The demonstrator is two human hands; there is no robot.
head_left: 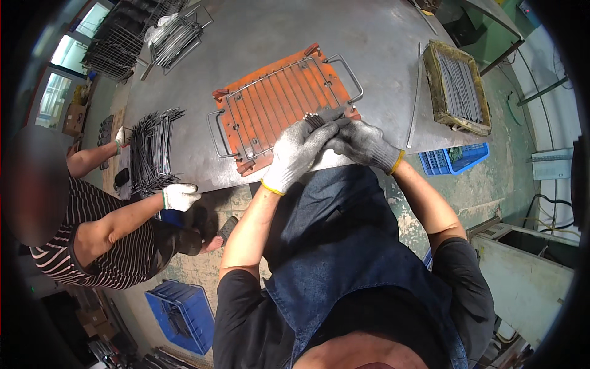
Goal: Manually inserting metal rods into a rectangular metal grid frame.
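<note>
Denim apron (335, 246), grey steel table (258, 37), green floor (491, 178)

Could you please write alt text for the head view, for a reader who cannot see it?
Two gloved hands, left hand and right hand, hold a bundle of thin rods over an orange jig on a steel table. A co-worker at left handles more rods.

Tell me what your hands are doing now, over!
Left hand and right hand, both gloved, shut on a bundle of thin metal rods. Orange jig underneath, wire frame on it. Nothing blocking.
</note>
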